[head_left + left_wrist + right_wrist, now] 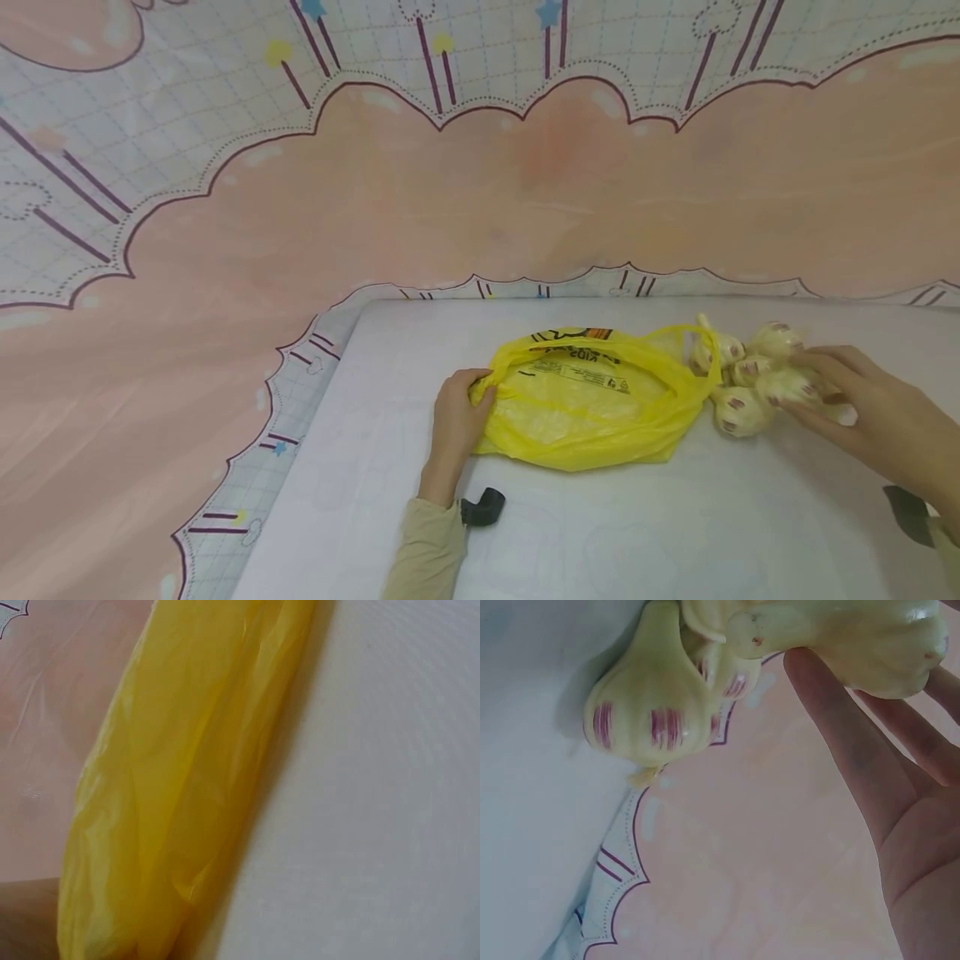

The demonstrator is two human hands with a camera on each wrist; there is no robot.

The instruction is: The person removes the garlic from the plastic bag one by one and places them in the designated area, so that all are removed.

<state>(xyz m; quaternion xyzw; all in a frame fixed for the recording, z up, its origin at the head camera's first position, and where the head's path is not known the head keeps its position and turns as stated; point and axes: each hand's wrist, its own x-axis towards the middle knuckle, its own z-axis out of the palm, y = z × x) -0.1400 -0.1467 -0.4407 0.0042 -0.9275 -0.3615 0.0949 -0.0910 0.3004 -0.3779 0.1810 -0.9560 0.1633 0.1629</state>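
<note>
My left hand grips the left rim of a yellow plastic bag, with the fingers over the edge. The bag lies on its side with its mouth spread wide, showing printed inside walls. In the left wrist view, yellow film hides most of that hand. To the right, my right hand holds a pale garlic bulb between thumb and fingers; the right wrist view shows this bulb by its stem and body. Several more garlic bulbs with purple-red streaks cluster beside the bag.
A white table lies under everything. Behind and to the left hangs a peach cloth with scalloped purple outlines and small stars. Dark wrist devices sit at both wrists. One bag handle loops over toward the garlic.
</note>
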